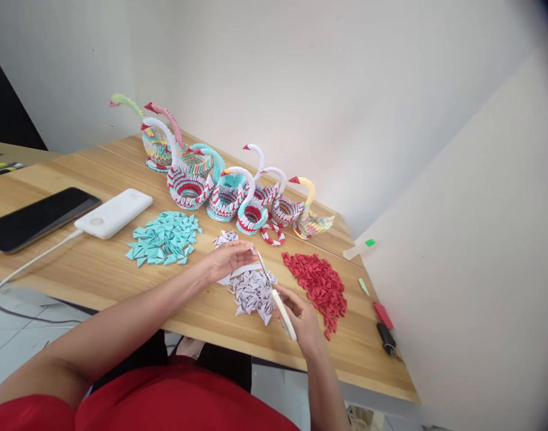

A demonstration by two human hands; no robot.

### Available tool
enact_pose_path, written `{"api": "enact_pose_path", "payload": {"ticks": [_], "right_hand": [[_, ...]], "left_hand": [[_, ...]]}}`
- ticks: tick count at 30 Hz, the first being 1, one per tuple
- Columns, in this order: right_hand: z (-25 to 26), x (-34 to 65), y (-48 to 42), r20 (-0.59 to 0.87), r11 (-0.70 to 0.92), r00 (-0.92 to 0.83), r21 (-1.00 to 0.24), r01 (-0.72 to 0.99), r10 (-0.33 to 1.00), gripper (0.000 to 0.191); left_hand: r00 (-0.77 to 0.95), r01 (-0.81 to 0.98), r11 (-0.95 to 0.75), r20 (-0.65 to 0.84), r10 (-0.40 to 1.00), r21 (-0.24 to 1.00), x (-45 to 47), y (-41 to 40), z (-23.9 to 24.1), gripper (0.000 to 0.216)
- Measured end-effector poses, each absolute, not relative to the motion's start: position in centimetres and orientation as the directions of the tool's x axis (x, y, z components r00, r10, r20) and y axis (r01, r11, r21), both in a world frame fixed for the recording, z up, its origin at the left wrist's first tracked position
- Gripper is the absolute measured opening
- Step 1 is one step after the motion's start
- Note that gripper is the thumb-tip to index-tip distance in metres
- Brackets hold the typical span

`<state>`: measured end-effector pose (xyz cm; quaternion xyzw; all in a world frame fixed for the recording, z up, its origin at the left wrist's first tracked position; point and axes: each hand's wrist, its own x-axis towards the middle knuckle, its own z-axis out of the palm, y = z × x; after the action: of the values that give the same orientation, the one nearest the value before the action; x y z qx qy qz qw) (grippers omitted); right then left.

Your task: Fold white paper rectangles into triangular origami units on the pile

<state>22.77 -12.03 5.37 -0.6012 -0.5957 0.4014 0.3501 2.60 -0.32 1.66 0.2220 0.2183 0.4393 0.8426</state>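
My right hand (300, 314) grips a pair of white-handled scissors (283, 314), seen nearly edge-on, with the metal blades pointing up and away. At the blade tip, my left hand (231, 258) is closed in a pinch on a small white folded paper piece (253, 251), mostly hidden by the fingers. Below both hands lies a pile of white folded paper triangles (253, 296). White paper strips (244, 269) lie under the left hand, and a smaller white heap (226, 237) sits just beyond it.
Turquoise triangles (166, 238) lie to the left, red triangles (316, 284) to the right. Several folded-paper swans (190, 185) stand along the back, near a red-and-white paper ring (272, 234). A phone (40, 218) and a cabled white power bank (114, 214) rest at left.
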Motion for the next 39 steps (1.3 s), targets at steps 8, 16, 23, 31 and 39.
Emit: {"api": "enact_pose_path", "payload": {"ticks": [8,16,23,31,39], "right_hand": [[5.0,22.8,-12.0,-0.042,-0.014,-0.054,-0.899,0.438,0.998,0.035],[4.7,22.8,-11.7,-0.016,0.018,-0.062,-0.866,0.5,0.998,0.034],[4.9,21.9,-12.2,0.286,0.243,-0.105,-0.507,0.827,0.952,0.033],[5.3,22.4,-12.5,0.225,0.226,-0.122,-0.531,0.817,0.967,0.03],[2.3,29.9,-13.8,0.278,-0.094,0.235,-0.439,0.894,0.931,0.042]], "left_hand": [[0.554,-0.636,0.549,-0.174,0.814,0.543,2.6,-0.4,1.9,0.006],[0.588,-0.633,0.568,-0.15,0.795,0.526,2.4,-0.4,2.2,0.007],[0.495,-0.639,0.445,-0.106,0.862,0.628,2.9,-0.8,2.1,0.015],[0.467,-0.698,0.427,-0.087,0.88,0.575,2.6,-0.2,1.7,0.016],[0.459,-0.63,0.345,-0.024,0.888,0.696,2.6,-0.4,1.6,0.016]]}}
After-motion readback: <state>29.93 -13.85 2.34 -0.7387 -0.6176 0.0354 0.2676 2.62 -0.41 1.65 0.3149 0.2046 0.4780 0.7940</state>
